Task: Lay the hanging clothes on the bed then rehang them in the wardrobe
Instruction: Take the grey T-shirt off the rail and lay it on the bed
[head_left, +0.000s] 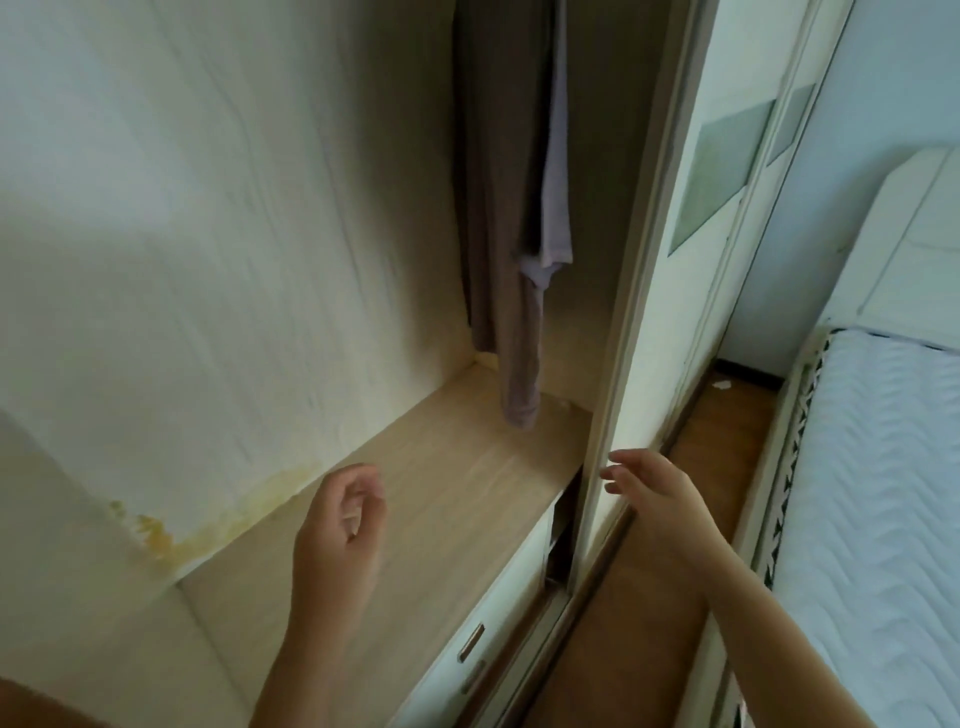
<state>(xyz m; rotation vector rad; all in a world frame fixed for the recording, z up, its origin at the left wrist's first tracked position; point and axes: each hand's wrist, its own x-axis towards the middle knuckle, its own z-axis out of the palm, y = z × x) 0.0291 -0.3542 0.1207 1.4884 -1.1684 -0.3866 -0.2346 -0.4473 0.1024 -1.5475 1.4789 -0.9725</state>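
brown garment (493, 208) | pale lilac garment (557, 156) | light wood-grain wardrobe shelf (441, 478) | white zigzag-quilted mattress (872, 493) | yellow stain on white panel (156, 535)

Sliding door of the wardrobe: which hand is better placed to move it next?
Right. The right hand has its fingers at the edge of the sliding door; the left hand hangs loosely curled over the shelf.

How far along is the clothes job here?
Done: unclear. The brown garment and lilac garment hang in the wardrobe and the visible bed holds no clothes, which fits either not started or finished. In hand: the right hand is at the edge of the sliding door; the left hand holds nothing. Left: possibly everything.
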